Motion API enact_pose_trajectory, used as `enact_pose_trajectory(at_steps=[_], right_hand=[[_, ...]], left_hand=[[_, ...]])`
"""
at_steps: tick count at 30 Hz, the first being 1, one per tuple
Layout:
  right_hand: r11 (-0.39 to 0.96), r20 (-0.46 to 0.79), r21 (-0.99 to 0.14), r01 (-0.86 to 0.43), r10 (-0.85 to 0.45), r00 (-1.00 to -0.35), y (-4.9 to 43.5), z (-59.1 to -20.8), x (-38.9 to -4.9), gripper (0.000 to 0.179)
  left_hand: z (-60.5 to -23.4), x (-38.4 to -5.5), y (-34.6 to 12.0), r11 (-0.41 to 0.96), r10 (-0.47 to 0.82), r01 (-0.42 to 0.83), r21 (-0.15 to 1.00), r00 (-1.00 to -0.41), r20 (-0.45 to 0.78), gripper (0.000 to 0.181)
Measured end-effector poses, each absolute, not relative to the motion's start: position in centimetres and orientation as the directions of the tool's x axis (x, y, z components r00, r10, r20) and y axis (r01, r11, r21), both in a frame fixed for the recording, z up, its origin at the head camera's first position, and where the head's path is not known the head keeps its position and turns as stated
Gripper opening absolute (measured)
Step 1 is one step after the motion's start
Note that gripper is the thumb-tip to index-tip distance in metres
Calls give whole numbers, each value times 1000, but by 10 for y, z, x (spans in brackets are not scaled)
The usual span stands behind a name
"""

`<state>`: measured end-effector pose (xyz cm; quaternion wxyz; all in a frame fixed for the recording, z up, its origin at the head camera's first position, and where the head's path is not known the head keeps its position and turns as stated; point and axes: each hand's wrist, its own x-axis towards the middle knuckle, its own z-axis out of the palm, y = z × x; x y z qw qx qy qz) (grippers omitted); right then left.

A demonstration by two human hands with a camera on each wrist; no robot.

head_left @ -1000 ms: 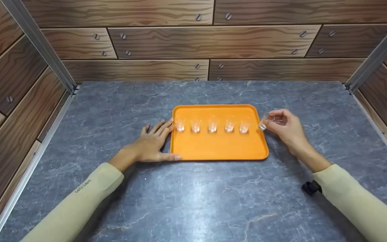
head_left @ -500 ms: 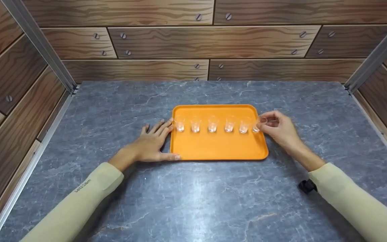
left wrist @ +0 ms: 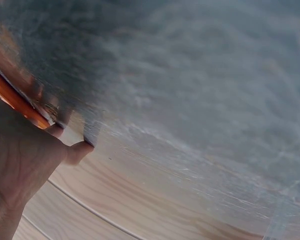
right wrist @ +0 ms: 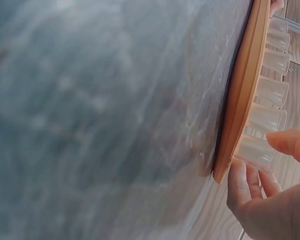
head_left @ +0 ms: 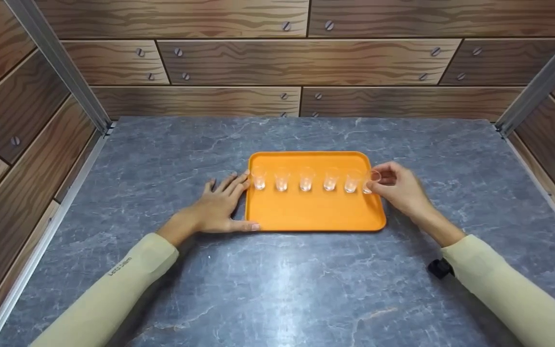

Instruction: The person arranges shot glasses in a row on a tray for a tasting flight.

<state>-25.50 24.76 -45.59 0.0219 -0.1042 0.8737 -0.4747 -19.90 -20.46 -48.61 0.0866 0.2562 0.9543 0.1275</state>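
Observation:
An orange tray (head_left: 313,212) lies on the table, with a row of several clear shot glasses (head_left: 306,180) standing upright across it. My left hand (head_left: 217,209) rests at the tray's left side, fingers spread, its thumb on the near left corner. At the right end of the row, my right hand (head_left: 401,188) holds the last shot glass (right wrist: 252,150) between thumb and fingers. That glass stands just inside the tray's right rim, close to its neighbour. The fingers partly cover it in the head view.
Grey marbled table surface (head_left: 239,289) surrounds the tray. Wood-patterned walls (head_left: 229,62) stand behind and on both sides, with metal posts (head_left: 60,62) at the corners. A black device (head_left: 440,268) sits at the right wrist.
My right hand has moved left, carrying the shot glass from over the tray's right rim to the end of the row. The left hand has stayed in place.

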Motion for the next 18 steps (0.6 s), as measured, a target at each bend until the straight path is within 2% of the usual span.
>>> enact_pose_trajectory(at_steps=[8,15,18], right_hand=[[547,56,-821,-167,-214,-975,248,-454,-253,48],[561,-5,-811,-167,-292,-956,257,-453,-248,67],[627,-20,-751,-208,-336,-942,269,-450,-243,72]], left_hand=[[-486,-201,-205,834,513,469,290,-853,-98,122],[-477,-197,-205,833,517,467,297,-848,-119,121],[-471,-190,-207,829,528,483,282,-843,-105,122]])
